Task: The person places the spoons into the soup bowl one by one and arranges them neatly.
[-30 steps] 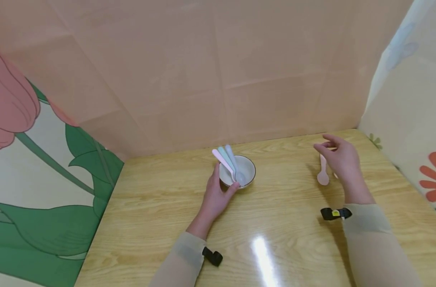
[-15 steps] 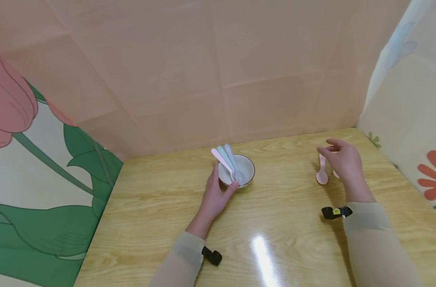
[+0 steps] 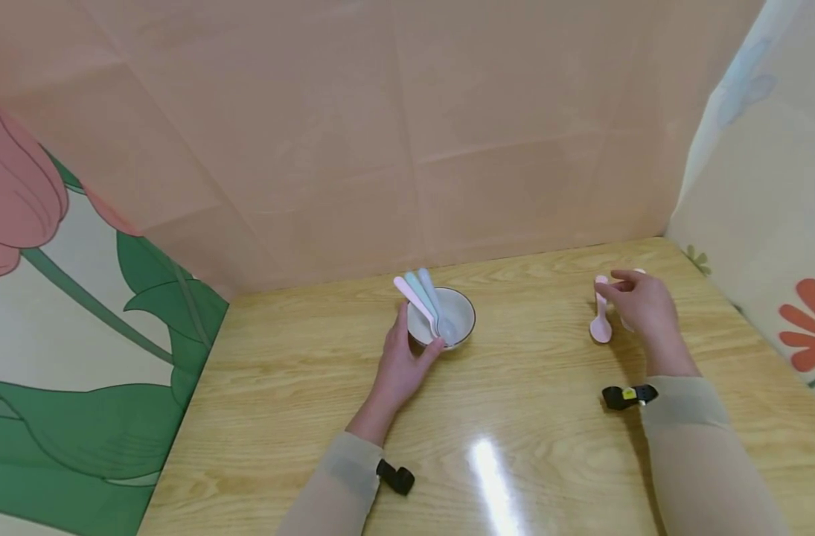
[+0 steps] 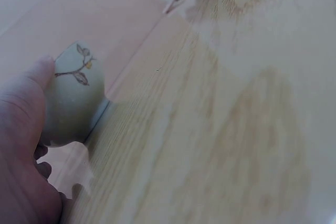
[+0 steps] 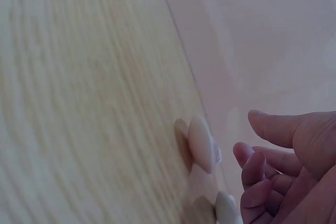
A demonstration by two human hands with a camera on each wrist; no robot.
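My left hand [image 3: 402, 365] grips the near left side of a white bowl [image 3: 462, 316] with a dark rim, thumb in front and fingers behind. The left wrist view shows a leafy sprig painted on the bowl [image 4: 79, 103]. Three spoons, with pink [image 3: 414, 296], mint [image 3: 419, 286] and pale blue [image 3: 429, 286] handles, lean in the bowl. At the right, my right hand [image 3: 644, 305] hovers over a pink spoon [image 3: 601, 329] on the table. Its thumb and fingers stand apart, holding nothing. Mostly hidden beneath that hand lies a second, paler spoon [image 5: 226, 209].
The wooden table [image 3: 534, 394] meets a peach-coloured cloth backdrop [image 3: 407, 149] just behind the bowl. Printed flower panels stand at the left [image 3: 146, 357] and right [image 3: 769, 246] edges. A black camera strap sits on each wrist.
My right hand has lowered slightly and shifted a little right over the spoons, uncovering more of the pink spoon's handle. The left hand keeps its grip on the bowl.
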